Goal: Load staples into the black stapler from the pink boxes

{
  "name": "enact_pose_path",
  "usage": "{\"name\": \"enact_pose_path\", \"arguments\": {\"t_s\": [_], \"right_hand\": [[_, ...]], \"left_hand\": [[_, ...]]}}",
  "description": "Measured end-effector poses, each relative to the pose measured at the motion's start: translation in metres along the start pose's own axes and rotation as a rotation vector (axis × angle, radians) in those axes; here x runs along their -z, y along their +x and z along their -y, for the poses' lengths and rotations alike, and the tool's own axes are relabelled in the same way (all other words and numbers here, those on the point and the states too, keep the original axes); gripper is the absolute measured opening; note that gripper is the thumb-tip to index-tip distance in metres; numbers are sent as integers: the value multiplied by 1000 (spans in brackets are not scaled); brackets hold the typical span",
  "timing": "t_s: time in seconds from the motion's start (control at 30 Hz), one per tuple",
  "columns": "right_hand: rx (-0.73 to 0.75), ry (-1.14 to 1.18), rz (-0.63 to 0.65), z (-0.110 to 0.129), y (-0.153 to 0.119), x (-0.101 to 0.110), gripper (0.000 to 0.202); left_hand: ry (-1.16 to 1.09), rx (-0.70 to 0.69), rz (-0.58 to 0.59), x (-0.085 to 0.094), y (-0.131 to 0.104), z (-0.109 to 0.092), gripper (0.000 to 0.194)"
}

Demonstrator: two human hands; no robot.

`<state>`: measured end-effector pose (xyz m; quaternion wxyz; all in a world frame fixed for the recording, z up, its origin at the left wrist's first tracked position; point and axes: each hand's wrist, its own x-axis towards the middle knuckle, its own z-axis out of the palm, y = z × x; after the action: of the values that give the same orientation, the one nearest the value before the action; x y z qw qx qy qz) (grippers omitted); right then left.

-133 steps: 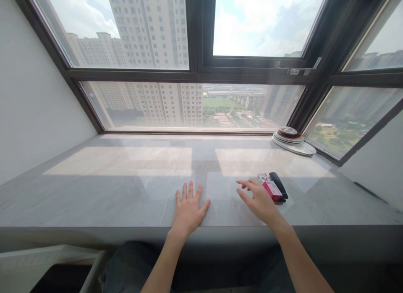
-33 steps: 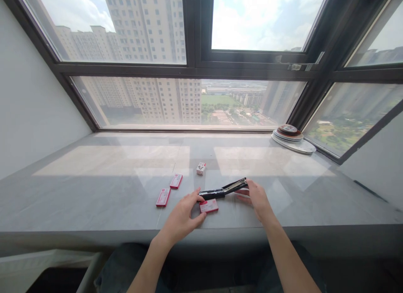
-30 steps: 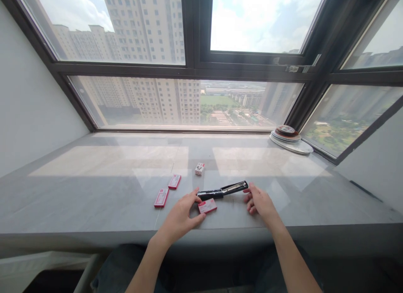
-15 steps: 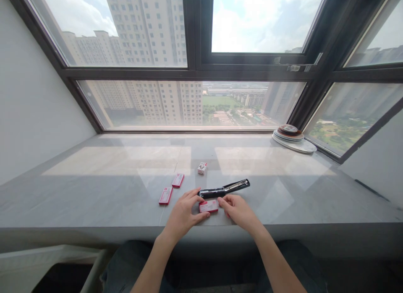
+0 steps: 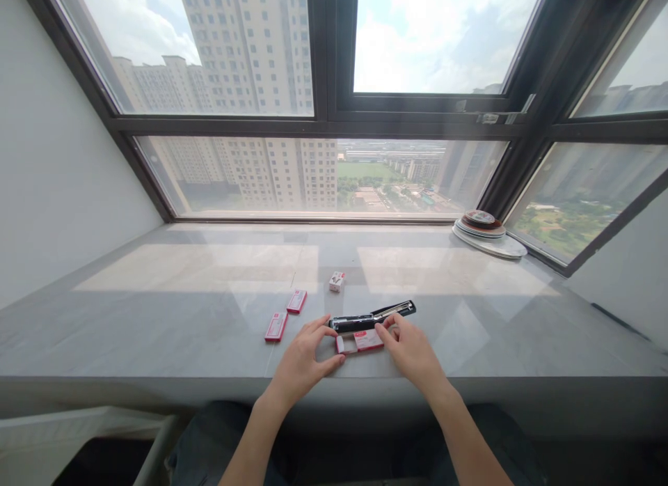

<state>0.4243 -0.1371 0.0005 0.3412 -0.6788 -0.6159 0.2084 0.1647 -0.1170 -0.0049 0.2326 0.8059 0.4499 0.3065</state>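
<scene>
Left hand (image 5: pixel 303 354): curling around the left end of the slide box (image 5: pixel 368 339) and looking to be gripping its tray (image 5: pixel 348 345) between fingers and thumb; the fingertips are also lying at the stapler (image 5: pixel 358 323), though whether they are touching it is hard to tell.
Right hand (image 5: pixel 413 354): pinching the right end of the box's sleeve (image 5: pixel 371 341) between thumb and fingers.
Slide box: lying between the two hands, just in front of the stapler, its sleeve sitting part way off the tray; what the tray is holding is too small to make out.
Good pull: parting sleeve and tray seems to be the step, so the left hand is best serving as a steady anchor, the right drawing straight along the box — level, slow, not squeezing the thin walls.
Stapler: lying folded open, one arm slanting away to the right; it is sitting close behind the sleeve, so a crooked pull would be risking a knock.
Flat boxes (image 5: pixel 276 326): two, lying well clear beyond the left hand.
Carton (image 5: pixel 337 281): standing beyond the stapler.
Windowsill (image 5: pixel 182 333): carrying everything, with plates (image 5: pixel 490 246) stacking up in the far right corner.
</scene>
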Motion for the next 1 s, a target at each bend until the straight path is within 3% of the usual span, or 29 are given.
{"name": "enact_pose_path", "arguments": {"t_s": [0.17,0.33,0.5,0.77,0.9,1.0], "right_hand": [[132,90,87,37,6,-22,32],[42,265,163,49,14,-49,34],[49,58,-22,50,13,-51,27],[4,391,104,49,24,-66,31],[72,357,160,59,28,-70,25],[150,276,133,67,27,-62,21]], "left_hand": [[13,3,-15,-5,1,1,29],[6,41,-24,-7,-1,4,33],[-3,59,-34,-6,-2,3,31],[-10,86,-28,-6,-2,5,32],[-1,45,-33,-2,-3,1,31],[22,5,-30,1,-2,-2,30]]}}
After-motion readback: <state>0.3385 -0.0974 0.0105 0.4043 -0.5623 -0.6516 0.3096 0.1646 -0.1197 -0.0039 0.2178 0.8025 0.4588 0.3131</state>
